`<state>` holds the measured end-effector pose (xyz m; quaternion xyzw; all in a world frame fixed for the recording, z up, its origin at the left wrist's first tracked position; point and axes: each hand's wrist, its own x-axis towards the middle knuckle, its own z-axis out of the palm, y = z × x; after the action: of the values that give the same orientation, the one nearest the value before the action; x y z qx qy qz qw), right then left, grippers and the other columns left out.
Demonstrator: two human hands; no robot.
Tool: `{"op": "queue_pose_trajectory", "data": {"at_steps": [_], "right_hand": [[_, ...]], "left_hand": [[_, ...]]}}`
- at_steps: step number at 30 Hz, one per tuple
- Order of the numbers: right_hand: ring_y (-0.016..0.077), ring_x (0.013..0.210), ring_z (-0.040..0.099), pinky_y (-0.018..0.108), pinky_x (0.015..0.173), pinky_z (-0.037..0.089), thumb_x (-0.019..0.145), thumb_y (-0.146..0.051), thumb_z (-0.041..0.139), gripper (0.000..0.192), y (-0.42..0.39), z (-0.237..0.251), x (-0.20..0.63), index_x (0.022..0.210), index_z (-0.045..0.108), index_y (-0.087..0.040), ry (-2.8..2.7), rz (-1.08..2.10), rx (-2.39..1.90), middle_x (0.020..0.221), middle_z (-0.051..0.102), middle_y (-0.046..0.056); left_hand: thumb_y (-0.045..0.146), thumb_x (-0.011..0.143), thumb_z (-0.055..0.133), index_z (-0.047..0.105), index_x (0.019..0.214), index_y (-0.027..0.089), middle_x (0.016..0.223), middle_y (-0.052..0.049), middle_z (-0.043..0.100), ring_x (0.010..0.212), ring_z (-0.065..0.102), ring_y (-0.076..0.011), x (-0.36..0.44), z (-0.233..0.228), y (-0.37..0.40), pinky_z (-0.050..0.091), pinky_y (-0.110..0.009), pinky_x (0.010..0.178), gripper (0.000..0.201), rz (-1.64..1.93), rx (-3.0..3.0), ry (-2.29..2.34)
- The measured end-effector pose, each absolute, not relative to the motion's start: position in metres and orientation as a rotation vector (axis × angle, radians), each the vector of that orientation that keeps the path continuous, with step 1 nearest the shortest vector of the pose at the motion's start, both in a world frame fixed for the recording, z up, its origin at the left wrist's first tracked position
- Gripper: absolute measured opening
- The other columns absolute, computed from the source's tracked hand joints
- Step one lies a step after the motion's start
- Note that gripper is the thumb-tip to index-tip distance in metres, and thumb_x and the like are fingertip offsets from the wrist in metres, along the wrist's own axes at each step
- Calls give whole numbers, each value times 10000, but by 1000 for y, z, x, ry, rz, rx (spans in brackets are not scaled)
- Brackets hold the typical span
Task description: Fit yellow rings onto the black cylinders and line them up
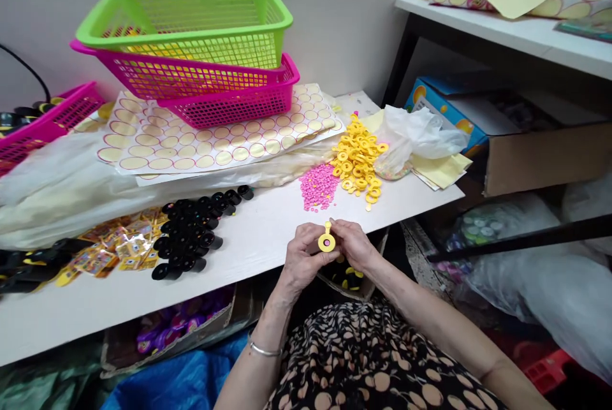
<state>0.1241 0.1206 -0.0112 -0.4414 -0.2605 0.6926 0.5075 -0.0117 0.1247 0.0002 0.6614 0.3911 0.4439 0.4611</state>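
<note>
Yellow plastic ring piece (326,241) — flat disc with a pink centre and short stem pointing up, long axis vertical — pinched between left hand (302,261) and right hand (352,245) just off the white table (258,231) edge

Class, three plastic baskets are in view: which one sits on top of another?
The green basket: it is nested in the pink basket beneath it, while the other pink basket stands alone at the left.

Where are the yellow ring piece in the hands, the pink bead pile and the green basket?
yellow ring piece (326,243), head view, on its round disc.
pink bead pile (318,186), head view, pile's middle.
green basket (268,18), head view, right rim.
</note>
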Motion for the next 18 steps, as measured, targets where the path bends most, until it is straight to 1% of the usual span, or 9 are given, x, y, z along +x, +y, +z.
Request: {"op": "queue_pose_trajectory", "data": {"at_steps": [3, 5, 9, 13, 16, 18], "right_hand": [[72, 556, 495, 179, 486, 412, 723, -438, 644, 305, 111, -8, 141, 726, 576, -141, -591, 1889, -887, 621, 543, -25], [76, 601, 500, 186, 530, 425, 699, -440, 670, 315, 106, -5, 152, 736, 581, -140, -582, 1999, -780, 666, 545, -22], [82, 618, 497, 189, 528, 412, 653, -465, 703, 384, 97, -3, 170, 785, 609, -117, -720, 2095, -696, 716, 553, -1], [76, 596, 493, 179, 516, 387, 608, -316, 758, 382, 90, -3, 185, 896, 629, -100, -935, 2115, -746, 703, 561, -5], [71, 599, 484, 166, 506, 364, 559, -224, 770, 385, 87, -3, 191, 900, 639, -103, -1019, 2075, -793, 696, 567, -16], [75, 614, 497, 166, 520, 374, 520, -189, 776, 406, 86, -1, 193, 895, 644, -106, -1042, 2063, -815, 710, 584, -17]], "left_hand": [[263, 585, 781, 679, 982, 208, 900, -63, 605, 973, 477, -210, -8, 9, 117, 382, -380, 893, 414, 1017, 1694, 821], [263, 588, 779, 677, 985, 207, 921, -68, 610, 1011, 455, -221, -5, 13, 114, 361, -399, 918, 413, 988, 1723, 784], [260, 610, 766, 669, 994, 210, 885, -56, 623, 1055, 413, -229, 2, 20, 106, 322, -416, 960, 399, 878, 1820, 741], [278, 637, 743, 680, 955, 204, 860, -57, 623, 1033, 406, -231, 10, 25, 98, 342, -414, 942, 333, 796, 1915, 754], [291, 649, 732, 685, 932, 197, 867, -60, 627, 1035, 403, -237, 15, 27, 95, 347, -410, 942, 302, 761, 1996, 760], [283, 668, 715, 680, 935, 196, 895, -58, 635, 1041, 409, -235, 18, 27, 93, 334, -404, 959, 283, 745, 2057, 729]]}}
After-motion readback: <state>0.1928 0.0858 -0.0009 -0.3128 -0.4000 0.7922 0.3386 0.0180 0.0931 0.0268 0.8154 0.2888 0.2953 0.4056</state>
